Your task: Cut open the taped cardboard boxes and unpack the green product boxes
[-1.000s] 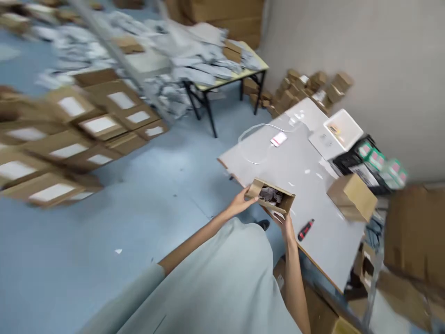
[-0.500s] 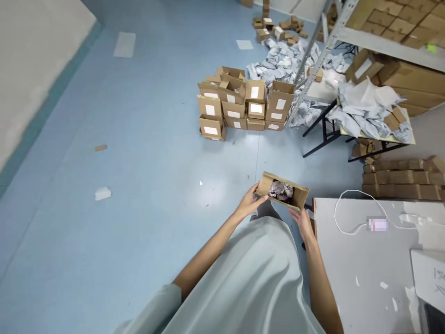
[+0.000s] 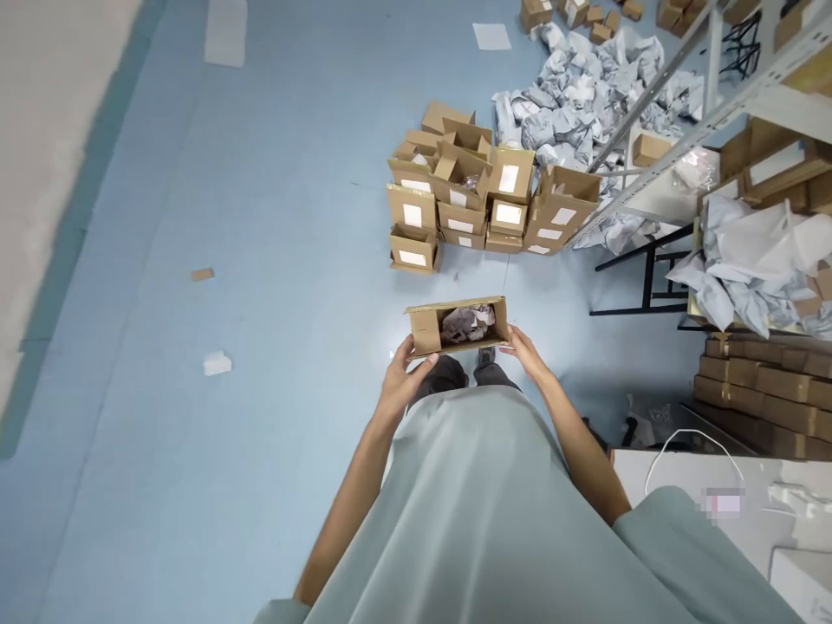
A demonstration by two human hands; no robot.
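Observation:
An opened cardboard box (image 3: 425, 333) is held level in front of my body, above my feet. Inside it lies a crumpled, plastic-wrapped bundle (image 3: 469, 322); what the wrapping contains I cannot make out. My left hand (image 3: 401, 381) grips the box's left end, thumb over the near edge and fingers behind. At the right end, my right hand (image 3: 523, 348) presses its fingers against the box's side. Beyond the box, stacked cardboard boxes (image 3: 460, 227) with white labels stand on the floor, several with raised flaps.
Grey mailing bags (image 3: 572, 113) are heaped behind the stack. A metal shelf (image 3: 689, 134) and a black-legged table (image 3: 650, 277) stand to the right. Nearer on the right are piled cartons (image 3: 767, 390) and a white-topped table (image 3: 689, 472) with a cable. Scraps of paper (image 3: 217, 363) lie on the blue floor.
I have turned and stepped toward the stacked boxes, which now appear nearer. The held box has swung left and levelled out, away from the white-topped table. Both hands still hold it.

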